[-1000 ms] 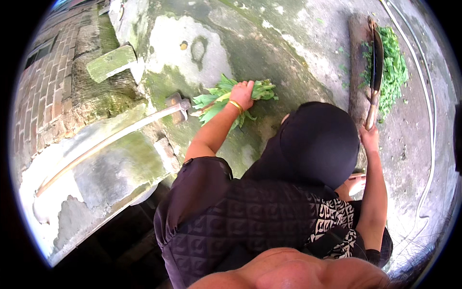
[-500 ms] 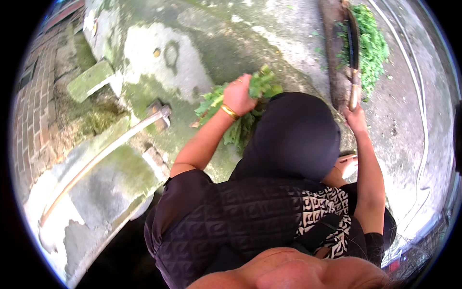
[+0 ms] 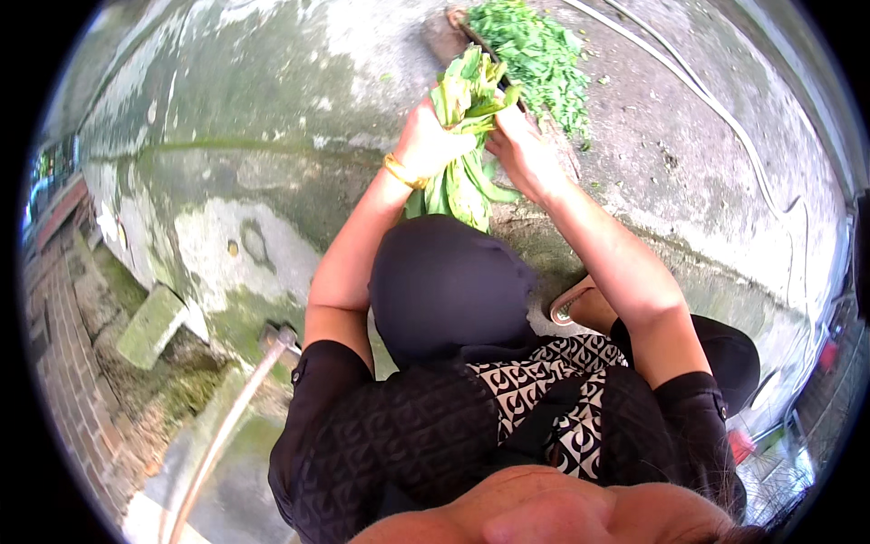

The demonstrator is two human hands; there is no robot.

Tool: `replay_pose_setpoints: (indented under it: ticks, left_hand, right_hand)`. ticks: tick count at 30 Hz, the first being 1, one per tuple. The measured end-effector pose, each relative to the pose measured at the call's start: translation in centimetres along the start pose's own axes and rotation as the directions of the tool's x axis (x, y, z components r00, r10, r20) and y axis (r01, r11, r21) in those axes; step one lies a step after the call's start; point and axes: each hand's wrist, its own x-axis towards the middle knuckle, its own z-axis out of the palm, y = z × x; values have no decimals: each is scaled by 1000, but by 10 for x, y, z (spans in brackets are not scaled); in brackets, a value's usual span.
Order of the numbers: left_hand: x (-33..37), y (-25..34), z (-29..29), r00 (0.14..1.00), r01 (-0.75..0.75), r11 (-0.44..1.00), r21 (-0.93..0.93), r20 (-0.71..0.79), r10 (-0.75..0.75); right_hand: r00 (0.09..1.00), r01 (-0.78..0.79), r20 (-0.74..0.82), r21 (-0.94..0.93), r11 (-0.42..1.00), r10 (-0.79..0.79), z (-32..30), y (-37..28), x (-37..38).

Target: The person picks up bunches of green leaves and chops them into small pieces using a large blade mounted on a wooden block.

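In front of my knee, my left hand (image 3: 433,143) is closed around a bunch of long leafy greens (image 3: 467,186), some leaves yellowish. My right hand (image 3: 524,150) meets the bunch from the other side, its fingers bent against the stems and leaves. Just beyond it, the dark blade of a knife (image 3: 494,62) shows beside a heap of chopped greens (image 3: 533,59). The knife's handle is hidden around my right hand, so whether I touch it cannot be told. Part of a wooden board (image 3: 444,38) shows beside the blade.
A long-handled hammer-like tool (image 3: 237,408) leans at the lower left, near a mossy stone block (image 3: 149,326). A pale hose (image 3: 716,104) runs along the concrete on the right. A concrete ledge with a mossy edge crosses the ground ahead.
The view has swung right. My right hand has left its plain grip on the knife handle and come to the greens. My left hand has carried the bunch toward the board.
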Motion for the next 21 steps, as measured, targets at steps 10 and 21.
replay_pose_setpoints:
  ticks: [10,21]
  left_hand:
    - [-14,-19,29,996,-21,990,-136,81,32]
    - [6,-4,0,984,156,856,492,-152,-92]
  right_hand:
    - [995,-44,-74,260,965,66,19,-2,1]
    - [860,449,270,-803,392,-432,-35,-20,29]
